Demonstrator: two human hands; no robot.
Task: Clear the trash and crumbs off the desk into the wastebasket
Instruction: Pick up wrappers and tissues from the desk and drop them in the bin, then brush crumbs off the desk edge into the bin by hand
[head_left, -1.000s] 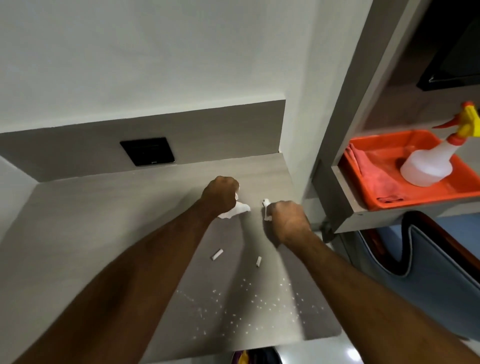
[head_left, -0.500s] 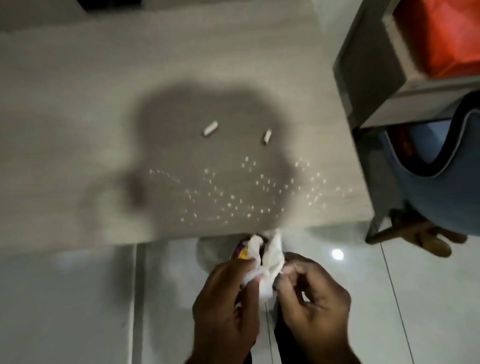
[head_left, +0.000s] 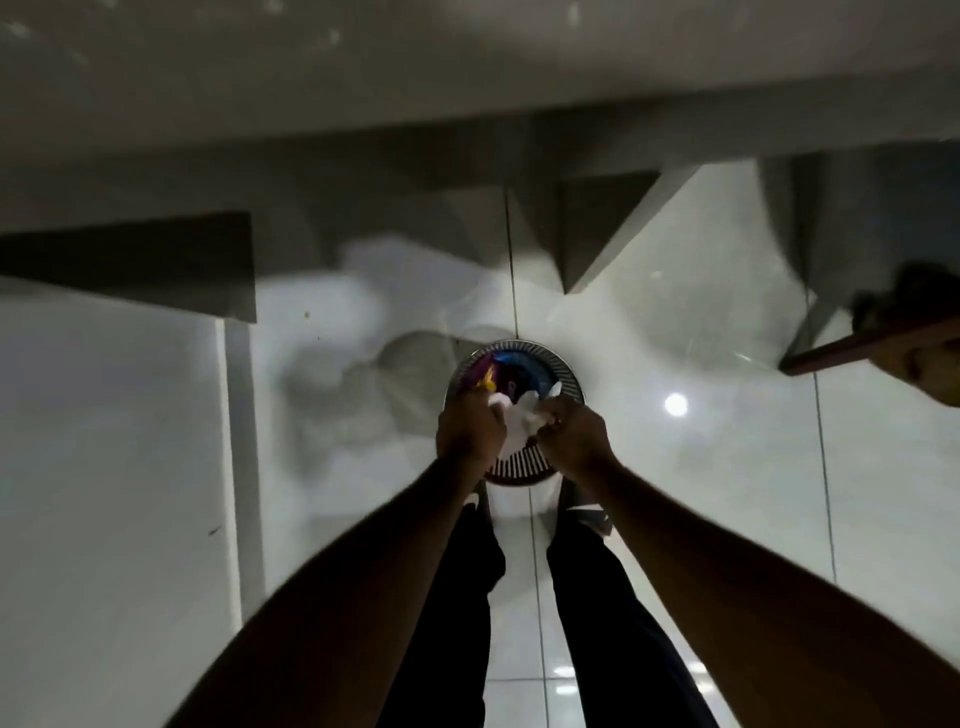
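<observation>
Crumpled white tissue (head_left: 521, 422) is held between left hand (head_left: 470, 423) and right hand (head_left: 574, 439) — fingers of both are curled closed on it. It is held directly above the round slatted wastebasket (head_left: 567, 375), which stands on the glossy tiled floor (head_left: 701, 467) — coloured wrappers (head_left: 485, 375) are seen inside. Tabletop (head_left: 467, 62) edge is blurred at top.
</observation>
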